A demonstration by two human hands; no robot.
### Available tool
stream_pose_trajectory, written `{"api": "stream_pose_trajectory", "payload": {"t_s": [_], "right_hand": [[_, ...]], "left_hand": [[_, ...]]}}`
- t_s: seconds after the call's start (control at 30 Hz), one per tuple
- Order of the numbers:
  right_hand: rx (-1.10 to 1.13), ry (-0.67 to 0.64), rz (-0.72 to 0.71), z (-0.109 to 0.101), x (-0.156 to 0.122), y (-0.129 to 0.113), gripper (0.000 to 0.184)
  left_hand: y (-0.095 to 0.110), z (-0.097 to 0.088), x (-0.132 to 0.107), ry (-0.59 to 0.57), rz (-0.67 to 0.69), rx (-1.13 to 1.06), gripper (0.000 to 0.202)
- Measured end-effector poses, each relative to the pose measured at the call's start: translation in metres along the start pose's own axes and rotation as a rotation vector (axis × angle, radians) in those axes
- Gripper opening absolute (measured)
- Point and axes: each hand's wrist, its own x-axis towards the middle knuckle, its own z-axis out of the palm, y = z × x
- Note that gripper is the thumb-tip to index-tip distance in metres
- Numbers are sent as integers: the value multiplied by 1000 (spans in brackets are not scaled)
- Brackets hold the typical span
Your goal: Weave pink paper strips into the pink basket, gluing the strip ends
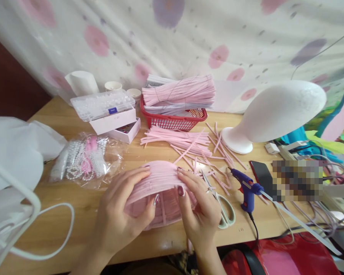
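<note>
A rounded pink piece (160, 183) built from layered foam strips rests on the wooden table (74, 198) at the near edge. My left hand (123, 214) grips its left side, fingers over the top and thumb against the front. My right hand (200, 206) clasps its right side, thumb pressed on the front. Loose pink strips (183, 139) lie scattered just behind it. A blue glue gun (248, 189) and pale green scissors (223, 206) lie right of my right hand.
A red basket (172, 121) heaped with pink strips stands at the back. A white foam head form (275, 110) leans at the right. Clear bead boxes (109, 110), a bag of pearls (83, 158), paper cups, a dark phone (262, 173) and cables surround the workspace.
</note>
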Motion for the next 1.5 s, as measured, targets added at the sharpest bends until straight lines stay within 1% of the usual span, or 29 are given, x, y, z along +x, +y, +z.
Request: {"api": "stream_pose_trajectory", "payload": {"t_s": [0.13,0.27,0.4,0.57,0.73,0.93,1.2,1.33,1.5], "right_hand": [[-7,7,-43,1,2,-2,38],[-19,24,-41,1,1,-3,38],[-17,25,-46,0,2,-5,37],[-30,45,-79,1,4,-7,38],[-9,33,-96,2,2,-3,42],[18,47,-79,3,2,0,42],[39,68,-28,4,-3,5,44],[25,84,-23,3,-3,6,43],[46,57,-35,1,-1,7,41]], "left_hand": [[0,0,0,13,13,6,34],[1,-2,0,25,25,4,34],[3,-2,-3,13,14,-16,37],[3,-2,-5,23,10,-16,35],[4,-3,-4,3,13,-13,35],[3,-2,-4,12,-12,-32,33],[9,1,-3,21,6,-29,33],[10,2,-3,30,30,-31,36],[7,1,-4,18,34,-41,38]]}}
